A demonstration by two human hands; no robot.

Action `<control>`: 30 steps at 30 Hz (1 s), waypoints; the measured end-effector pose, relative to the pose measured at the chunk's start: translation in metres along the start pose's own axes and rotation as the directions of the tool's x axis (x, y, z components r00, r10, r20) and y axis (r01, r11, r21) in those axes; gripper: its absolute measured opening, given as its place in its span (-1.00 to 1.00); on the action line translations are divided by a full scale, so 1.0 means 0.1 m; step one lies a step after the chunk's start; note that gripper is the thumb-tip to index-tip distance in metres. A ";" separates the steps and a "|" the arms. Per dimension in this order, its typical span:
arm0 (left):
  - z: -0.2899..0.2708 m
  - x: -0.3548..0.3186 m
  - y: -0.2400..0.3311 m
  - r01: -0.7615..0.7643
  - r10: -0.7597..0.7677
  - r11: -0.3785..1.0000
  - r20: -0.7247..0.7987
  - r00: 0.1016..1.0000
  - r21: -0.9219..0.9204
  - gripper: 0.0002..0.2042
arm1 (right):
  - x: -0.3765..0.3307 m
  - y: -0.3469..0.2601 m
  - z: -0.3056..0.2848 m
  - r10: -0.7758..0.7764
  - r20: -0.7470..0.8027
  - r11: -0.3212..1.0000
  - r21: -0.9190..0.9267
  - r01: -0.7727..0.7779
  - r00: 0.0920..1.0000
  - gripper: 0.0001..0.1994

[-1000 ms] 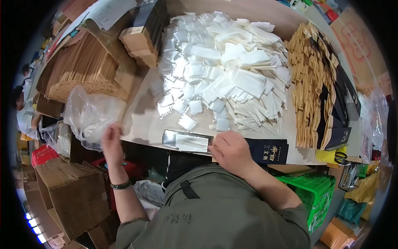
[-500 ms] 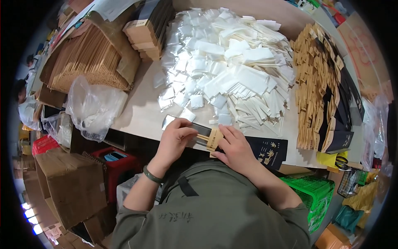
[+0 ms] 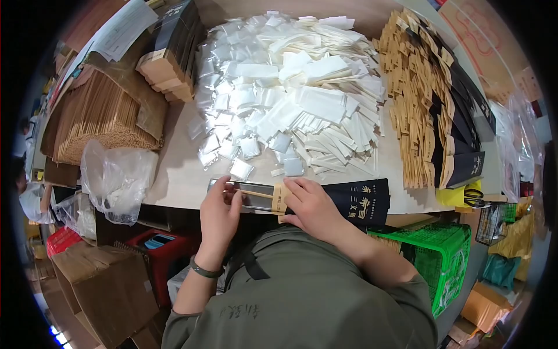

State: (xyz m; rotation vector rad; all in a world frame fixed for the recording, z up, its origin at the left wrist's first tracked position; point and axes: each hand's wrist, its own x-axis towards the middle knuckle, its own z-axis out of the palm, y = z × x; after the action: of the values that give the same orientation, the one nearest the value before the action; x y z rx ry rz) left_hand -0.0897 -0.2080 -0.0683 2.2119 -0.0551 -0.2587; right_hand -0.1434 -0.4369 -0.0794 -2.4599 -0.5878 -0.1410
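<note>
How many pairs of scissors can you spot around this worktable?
1. The dark-handled scissors are at the worktable's near right edge, beside something yellow, to the right of the right hand. Others may be hidden under the piled packets.

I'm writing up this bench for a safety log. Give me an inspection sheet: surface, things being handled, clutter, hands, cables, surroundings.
Surface: tan tabletop, largely covered, bare at near left.
Things handled: wooden sticks along a glossy dark strip, reaching a tan band; dark sleeves to its right.
Clutter: heap of white and clear packets in the middle; clear plastic bag overhanging the edge at left; scissors at right.
Hands: left hand at the sticks' left ends, grip unclear; right hand holding the tan band.
Cables: nothing seen.
Surroundings: green crate and cardboard box below table level.
</note>
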 end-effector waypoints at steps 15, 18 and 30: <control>-0.10 0.01 -0.45 -0.693 0.691 0.529 0.226 0.687 0.490 -0.41 | 0.11 -0.35 0.22 -0.260 -0.149 0.964 -0.099 0.247 0.954 -0.88; -0.20 0.03 -0.17 -0.612 0.653 0.636 0.095 0.751 0.469 -0.65 | 0.43 -0.27 -0.71 -0.261 0.148 0.919 -0.263 0.292 0.954 -0.91; 0.25 -0.35 0.10 0.341 0.152 0.735 0.633 0.759 -0.586 -0.65 | -0.11 0.37 -0.60 -0.227 0.291 0.962 -0.078 0.260 0.929 -0.59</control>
State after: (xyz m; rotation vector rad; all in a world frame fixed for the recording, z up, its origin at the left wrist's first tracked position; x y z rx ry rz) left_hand -0.1284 -0.2284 -0.0693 1.2942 -0.1888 -0.9569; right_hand -0.1347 -0.5023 -0.0529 -2.5281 -1.0368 0.0801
